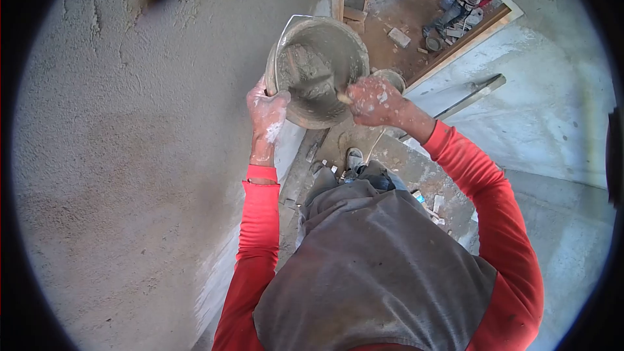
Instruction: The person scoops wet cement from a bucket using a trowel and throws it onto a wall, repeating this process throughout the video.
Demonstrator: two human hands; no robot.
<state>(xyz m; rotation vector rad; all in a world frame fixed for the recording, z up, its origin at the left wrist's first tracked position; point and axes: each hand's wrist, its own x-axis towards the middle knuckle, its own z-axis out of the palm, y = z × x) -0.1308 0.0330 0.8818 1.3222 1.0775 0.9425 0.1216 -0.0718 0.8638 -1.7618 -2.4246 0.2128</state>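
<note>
A mortar-smeared bucket (356, 42) with a thin wire handle is held up in front of me, its mouth tilted towards me. My left hand (268, 114), spotted with white, grips the rim on the near left side. Wet grey mortar (302, 68) lies inside. My right hand (377, 101) is closed around the pale handle of a trowel (344, 98) at the bucket's right rim. The trowel's blade reaches into the bucket and is hard to tell from the mortar.
A rough plastered wall (130, 123) rises close on my left. Behind my right hand is another bucket (390, 78); a long straight bar (471, 97) leans near the right wall. Rubble (439, 205) lies by my feet. Through the doorway, another person (455, 13) is among debris.
</note>
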